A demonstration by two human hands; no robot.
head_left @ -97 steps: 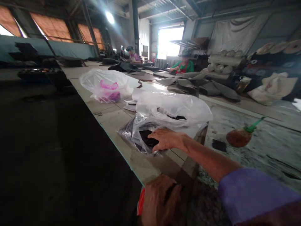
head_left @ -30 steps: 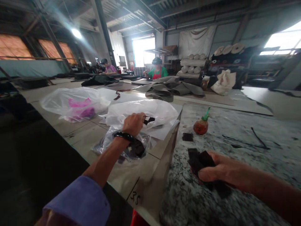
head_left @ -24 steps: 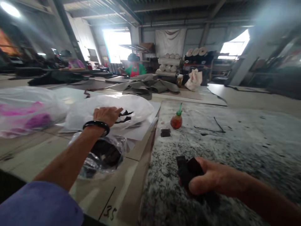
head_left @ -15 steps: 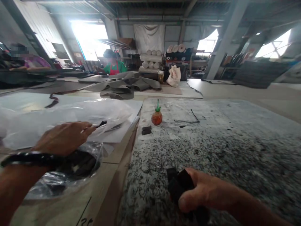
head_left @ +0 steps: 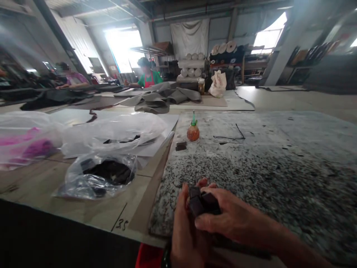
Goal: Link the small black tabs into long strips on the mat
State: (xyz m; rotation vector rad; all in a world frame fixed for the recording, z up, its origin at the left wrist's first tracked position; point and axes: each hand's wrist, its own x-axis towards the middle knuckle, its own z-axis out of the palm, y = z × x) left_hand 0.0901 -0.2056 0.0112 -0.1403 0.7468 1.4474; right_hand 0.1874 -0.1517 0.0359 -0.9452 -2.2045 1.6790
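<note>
Several small dark rectangular pieces, which look like leather or fabric, are bunched between my two hands above the near edge of the speckled board. My right hand is closed on them, thumb in front. My left hand, palm turned inward, presses against their left side with its fingers behind them; a dark band is at the wrist. Farther up the board lie two similar dark pieces. Beyond them stands a round bottle of orange contents with a green nozzle.
On the left, a clear plastic bag holds dark pieces, with a larger plastic bag behind it. Pink material shows in another bag. Thin black strips lie on the speckled board. Grey fabric and two people are farther back.
My left hand has left the plastic bags and come right to the dark pieces in my right hand. My right hand has stayed closed on them. The view has turned left.
</note>
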